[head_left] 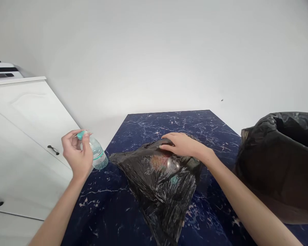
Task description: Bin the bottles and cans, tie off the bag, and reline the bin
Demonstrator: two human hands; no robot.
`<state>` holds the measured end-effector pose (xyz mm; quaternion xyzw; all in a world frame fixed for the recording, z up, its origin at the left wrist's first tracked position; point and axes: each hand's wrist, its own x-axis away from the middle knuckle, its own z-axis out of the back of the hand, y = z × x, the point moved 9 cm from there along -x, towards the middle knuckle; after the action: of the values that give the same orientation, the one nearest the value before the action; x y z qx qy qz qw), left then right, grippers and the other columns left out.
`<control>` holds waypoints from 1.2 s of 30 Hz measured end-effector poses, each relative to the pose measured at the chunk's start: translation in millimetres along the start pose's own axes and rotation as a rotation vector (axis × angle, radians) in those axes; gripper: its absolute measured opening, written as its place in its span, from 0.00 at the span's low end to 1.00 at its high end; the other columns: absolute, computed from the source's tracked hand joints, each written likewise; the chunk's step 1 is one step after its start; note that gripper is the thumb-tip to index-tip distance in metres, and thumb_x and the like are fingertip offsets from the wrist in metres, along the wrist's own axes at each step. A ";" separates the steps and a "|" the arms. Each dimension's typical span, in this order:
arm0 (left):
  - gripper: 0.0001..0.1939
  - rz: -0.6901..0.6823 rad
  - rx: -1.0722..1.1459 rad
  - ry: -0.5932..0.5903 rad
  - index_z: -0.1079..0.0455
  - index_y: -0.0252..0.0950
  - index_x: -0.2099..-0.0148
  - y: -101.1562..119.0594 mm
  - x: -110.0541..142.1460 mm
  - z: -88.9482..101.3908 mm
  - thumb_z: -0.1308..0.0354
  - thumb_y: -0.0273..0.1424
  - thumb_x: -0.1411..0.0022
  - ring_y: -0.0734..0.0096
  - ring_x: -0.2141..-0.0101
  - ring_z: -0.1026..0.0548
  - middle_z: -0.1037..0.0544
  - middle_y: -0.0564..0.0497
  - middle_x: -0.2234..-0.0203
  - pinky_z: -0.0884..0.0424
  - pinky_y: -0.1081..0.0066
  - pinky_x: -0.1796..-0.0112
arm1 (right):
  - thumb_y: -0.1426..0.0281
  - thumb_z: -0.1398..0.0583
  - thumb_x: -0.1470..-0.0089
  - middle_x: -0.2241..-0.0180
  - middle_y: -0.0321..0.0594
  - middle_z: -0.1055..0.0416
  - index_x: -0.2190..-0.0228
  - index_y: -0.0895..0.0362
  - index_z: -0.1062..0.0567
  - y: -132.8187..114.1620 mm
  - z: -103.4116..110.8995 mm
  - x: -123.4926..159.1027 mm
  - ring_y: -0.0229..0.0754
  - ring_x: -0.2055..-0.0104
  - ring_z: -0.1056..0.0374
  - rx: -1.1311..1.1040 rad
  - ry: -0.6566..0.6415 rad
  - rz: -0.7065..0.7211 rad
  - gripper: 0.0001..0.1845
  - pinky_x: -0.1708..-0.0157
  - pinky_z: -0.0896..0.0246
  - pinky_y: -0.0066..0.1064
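My left hand (78, 152) is closed on a clear plastic bottle (100, 160) by its teal cap, at the left edge of the table. The bottle hangs tilted, its base toward the table. My right hand (181, 143) lies on top of a thin black plastic bag (159, 191), fingers stretched out and thumb apart. The bag is spread over the middle of the table with its narrow end toward me. Through its film show a reddish-orange patch, a shiny round metallic thing and a teal spot; their kinds are hard to make out.
The blue marble-patterned table (149, 124) meets a white wall (154, 61). At the right stands a large bin (277, 181) lined with a black bag, its mouth open. A white cabinet (23, 133) with dark handles is at the left, with white and black things on top.
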<state>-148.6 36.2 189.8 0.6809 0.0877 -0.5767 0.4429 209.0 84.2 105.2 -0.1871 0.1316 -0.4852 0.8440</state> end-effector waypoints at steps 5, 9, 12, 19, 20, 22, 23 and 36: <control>0.11 0.036 0.013 -0.016 0.34 0.33 0.48 -20.4 -2.3 -12.9 0.37 0.29 0.28 0.67 0.56 0.15 0.22 0.46 0.57 0.22 0.63 0.49 | 0.43 0.49 0.31 0.31 0.52 0.31 0.35 0.53 0.26 8.3 -9.7 0.3 0.66 0.31 0.36 0.000 -0.084 -0.020 0.37 0.32 0.48 0.66; 0.12 0.050 0.025 -0.033 0.35 0.32 0.46 -30.8 -7.1 -20.6 0.39 0.32 0.25 0.67 0.55 0.16 0.23 0.45 0.55 0.22 0.62 0.48 | 0.43 0.49 0.31 0.30 0.54 0.33 0.36 0.54 0.26 13.1 -9.8 0.2 0.67 0.30 0.37 0.003 -0.104 -0.043 0.37 0.31 0.49 0.66; 0.13 0.063 0.030 -0.059 0.37 0.32 0.45 -37.6 -8.8 -24.7 0.39 0.33 0.25 0.66 0.54 0.16 0.23 0.43 0.53 0.22 0.59 0.46 | 0.44 0.49 0.31 0.31 0.54 0.32 0.35 0.55 0.26 15.1 -8.5 1.1 0.65 0.31 0.36 0.004 -0.115 -0.049 0.38 0.33 0.44 0.62; 0.26 0.084 0.020 -0.190 0.38 0.36 0.38 -46.9 -2.6 -28.8 0.34 0.41 0.30 0.57 0.43 0.20 0.21 0.41 0.49 0.27 0.50 0.36 | 0.46 0.48 0.30 0.30 0.54 0.33 0.33 0.57 0.29 7.3 4.5 9.6 0.66 0.30 0.37 0.019 -0.094 -0.047 0.37 0.34 0.41 0.59; 0.28 0.083 0.016 -0.210 0.39 0.37 0.37 -46.2 -0.9 -28.5 0.34 0.42 0.30 0.55 0.41 0.21 0.21 0.40 0.47 0.29 0.49 0.35 | 0.47 0.48 0.30 0.30 0.53 0.34 0.32 0.56 0.30 2.9 7.7 12.0 0.64 0.30 0.38 0.019 -0.088 -0.040 0.37 0.34 0.41 0.57; 0.30 0.067 -0.025 -0.221 0.41 0.39 0.35 -39.9 3.6 -23.8 0.34 0.42 0.30 0.53 0.36 0.26 0.25 0.37 0.40 0.32 0.47 0.32 | 0.48 0.48 0.29 0.29 0.50 0.35 0.31 0.56 0.31 -11.1 15.7 18.0 0.61 0.29 0.38 0.015 -0.063 -0.009 0.36 0.33 0.40 0.53; 0.30 0.050 -0.066 -0.200 0.41 0.39 0.34 -33.8 6.9 -18.3 0.34 0.41 0.30 0.52 0.33 0.29 0.28 0.36 0.38 0.34 0.47 0.31 | 0.49 0.48 0.28 0.29 0.49 0.35 0.31 0.56 0.31 -21.2 20.5 21.7 0.60 0.30 0.37 0.011 -0.041 0.019 0.35 0.34 0.39 0.52; 0.10 -0.078 -0.209 -1.201 0.22 0.45 0.54 63.4 166.0 -23.2 0.44 0.39 0.23 0.61 0.54 0.18 0.16 0.51 0.56 0.21 0.60 0.46 | 0.67 0.26 0.44 0.56 0.46 0.27 0.48 0.62 0.30 -169.5 -41.5 57.6 0.51 0.57 0.26 0.403 -0.129 0.283 0.28 0.66 0.35 0.37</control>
<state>-39.2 -49.9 77.0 0.1858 -0.0964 -0.8639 0.4580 90.2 -51.4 140.9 -0.0256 0.0030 -0.3657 0.9304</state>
